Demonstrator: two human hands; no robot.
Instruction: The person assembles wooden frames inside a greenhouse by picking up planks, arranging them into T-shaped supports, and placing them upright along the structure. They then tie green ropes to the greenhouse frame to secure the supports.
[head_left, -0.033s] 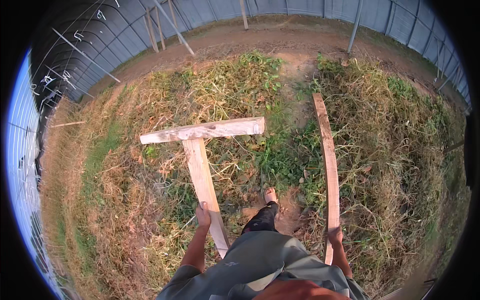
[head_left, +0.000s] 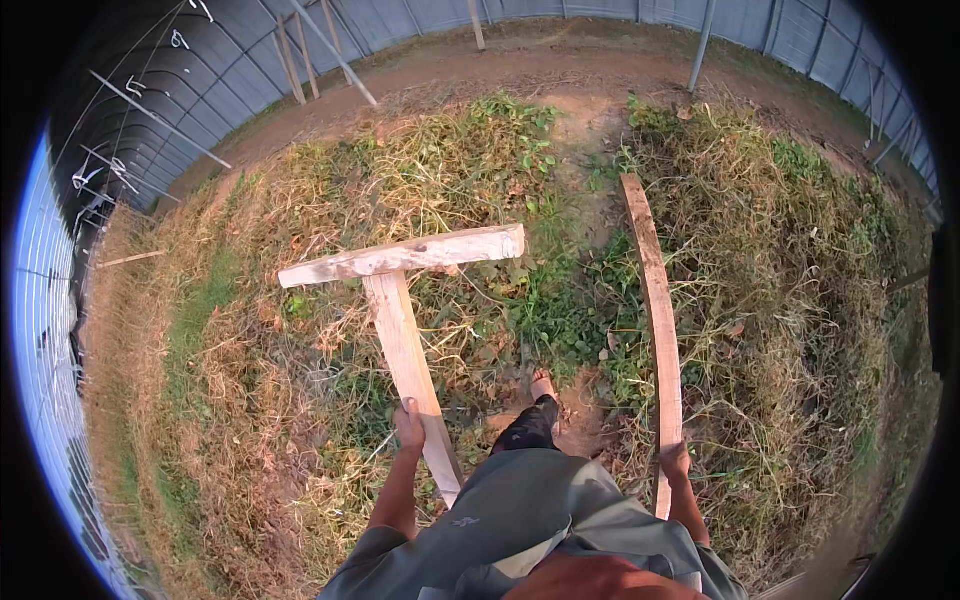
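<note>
My left hand (head_left: 409,424) is wrapped round the upright of a T-shaped wooden frame (head_left: 405,335), made of two pale squared timbers. Its crosspiece lies over the far end of the upright, above the dry plants. On the other side, my right hand (head_left: 675,460) grips a long squared wooden beam (head_left: 657,300) near its near end. That beam points away from me and shows dark stains toward its far end. Both pieces are apart from each other, one on each side of my body.
Dry and green vines (head_left: 780,330) cover the beds on both sides. A narrow soil path (head_left: 590,130) runs ahead between them. Slanting metal poles (head_left: 703,45) and wooden stakes stand near the grey sheet wall (head_left: 600,40). My bare foot (head_left: 541,384) is on the ground.
My right hand sits slightly farther from my body along with the beam. The scene has shifted slightly in view; both hands keep their hold.
</note>
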